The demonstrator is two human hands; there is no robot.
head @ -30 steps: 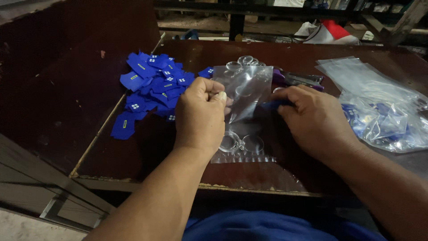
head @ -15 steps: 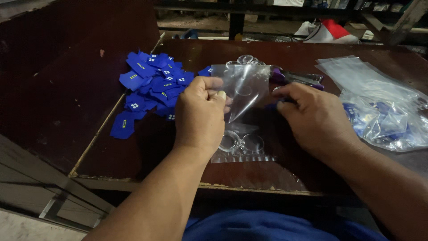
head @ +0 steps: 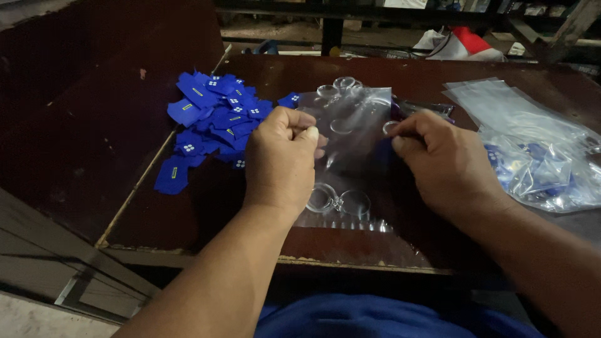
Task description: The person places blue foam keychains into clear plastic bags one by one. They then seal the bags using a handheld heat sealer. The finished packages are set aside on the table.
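While both hands work at a small clear plastic bag (head: pixel 350 125) held just above the dark wooden surface (head: pixel 188 213), little has moved compared with a second ago: the bag sits in the same spot between the hands and the wrists have barely shifted. The left hand (head: pixel 282 159) keeps its grip closed, thumb and forefinger pinching the bag's left edge. The right hand (head: pixel 444 159) pinches the right edge; a second ago a small blue piece showed at its fingertips, and now only a faint blue patch shows there through the plastic, so that piece seems to be inside the bag or hidden behind the fingers; I cannot tell which. Clear round keyring blanks (head: pixel 341 201) lie on the surface just below the bag, with more beyond its top edge. A heap of blue printed tags (head: pixel 213 119) lies to the left, unchanged. A larger clear bag (head: pixel 532 150) holding blue pieces rests to the right.
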